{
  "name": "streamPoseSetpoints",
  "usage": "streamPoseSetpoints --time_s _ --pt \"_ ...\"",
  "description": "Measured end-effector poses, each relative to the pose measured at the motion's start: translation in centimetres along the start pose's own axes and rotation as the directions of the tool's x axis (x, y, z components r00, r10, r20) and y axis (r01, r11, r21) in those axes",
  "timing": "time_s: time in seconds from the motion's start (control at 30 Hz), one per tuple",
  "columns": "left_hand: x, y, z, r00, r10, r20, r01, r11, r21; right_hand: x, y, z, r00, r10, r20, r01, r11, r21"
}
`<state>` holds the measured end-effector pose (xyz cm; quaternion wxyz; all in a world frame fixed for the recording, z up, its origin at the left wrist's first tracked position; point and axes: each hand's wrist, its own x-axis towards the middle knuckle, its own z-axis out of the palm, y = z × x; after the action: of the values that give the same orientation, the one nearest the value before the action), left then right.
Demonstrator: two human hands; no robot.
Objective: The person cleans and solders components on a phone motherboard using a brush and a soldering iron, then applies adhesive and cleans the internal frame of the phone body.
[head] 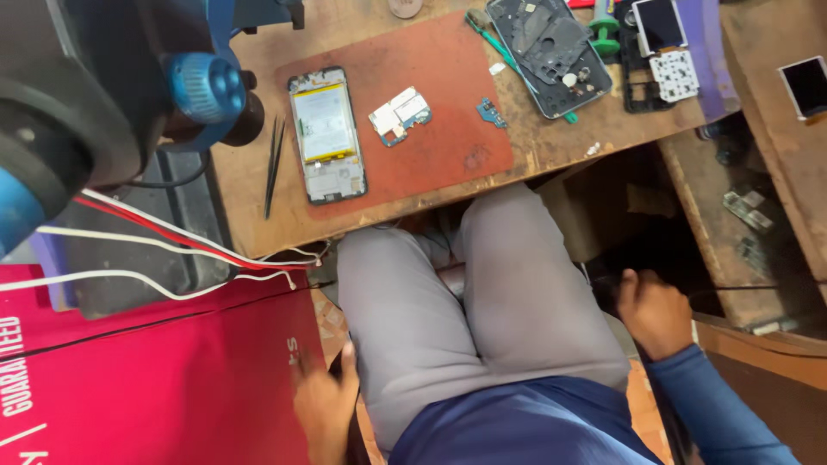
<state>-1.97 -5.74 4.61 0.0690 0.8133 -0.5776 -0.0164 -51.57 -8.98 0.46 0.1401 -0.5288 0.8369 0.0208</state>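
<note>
We are gripping our seat with both left hand (323,398) and right hand (655,312) below the table (250,215) edge, leaving the opened phone (326,134) and board (400,114) untouched on the mat (448,77).

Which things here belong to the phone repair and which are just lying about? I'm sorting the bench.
In the job:
opened phone
loose circuit board
small blue part
tweezers
red mat

Lying about:
second phone frame
keypad phone parts
red cloth

Both hands, left hand and right hand, are down beside the seat.
</note>
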Motion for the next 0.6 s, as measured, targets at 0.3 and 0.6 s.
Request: streamPoseSetpoints --time_s 0.3,0.6 --pt "12.7 16.3 -9.2 0.689 0.493 -0.531 -0.722 0.531 -0.444 0.7 -12.6 -14.4 0.539 -0.548 -0.64 0.791 0.59 0.161" --pt "21.5 23.0 -9.9 0.69 0.613 -0.385 -0.712 0.671 -0.207 6.6 -16.9 -28.8 -0.091 -0.51 -0.855 0.757 0.522 -0.392"
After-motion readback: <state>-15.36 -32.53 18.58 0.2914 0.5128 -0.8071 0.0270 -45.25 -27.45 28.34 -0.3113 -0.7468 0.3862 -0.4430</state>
